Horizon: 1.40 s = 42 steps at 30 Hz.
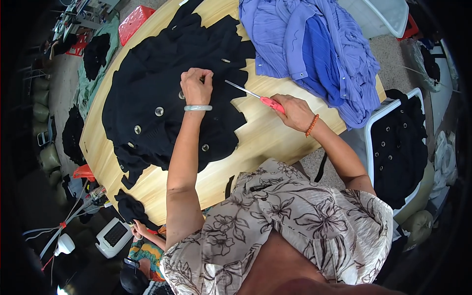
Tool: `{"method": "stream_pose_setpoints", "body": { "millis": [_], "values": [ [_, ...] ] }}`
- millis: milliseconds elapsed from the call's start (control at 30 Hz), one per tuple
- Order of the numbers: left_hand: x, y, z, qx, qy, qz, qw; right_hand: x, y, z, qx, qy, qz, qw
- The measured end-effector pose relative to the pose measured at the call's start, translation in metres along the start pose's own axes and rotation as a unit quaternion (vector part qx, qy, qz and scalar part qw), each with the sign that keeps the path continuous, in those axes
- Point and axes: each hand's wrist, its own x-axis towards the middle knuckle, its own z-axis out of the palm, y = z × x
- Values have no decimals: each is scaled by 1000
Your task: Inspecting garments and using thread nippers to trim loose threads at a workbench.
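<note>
A black knit garment (147, 78) with round metallic buttons lies spread over the wooden table (157, 189). Over its middle, my left hand (196, 88) is closed in a pinch, thumb against the curled fingers. Whatever sits between those fingertips is too small to make out. My right hand (296, 113) grips the red-pink handles of a pair of scissors (272, 104). Their slim metal blades look closed together and point up and left toward my left hand, with a gap between tip and fingers.
Pleated lavender-blue garments (275, 39) are heaped at the table's far right. A white bin (369, 147) to my right holds more black buttoned garments (398, 147). A red stool (135, 22) stands beyond the far-left edge. At lower left, another person's hand (140, 228) touches black fabric (130, 206).
</note>
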Motion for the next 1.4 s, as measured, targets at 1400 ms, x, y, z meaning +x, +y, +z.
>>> {"method": "stream_pose_setpoints", "body": {
  "millis": [1400],
  "values": [
    [-50,-45,-57,-327,234,-228,887,18,-13,43,-26,-48,-65,996]
  ]
}}
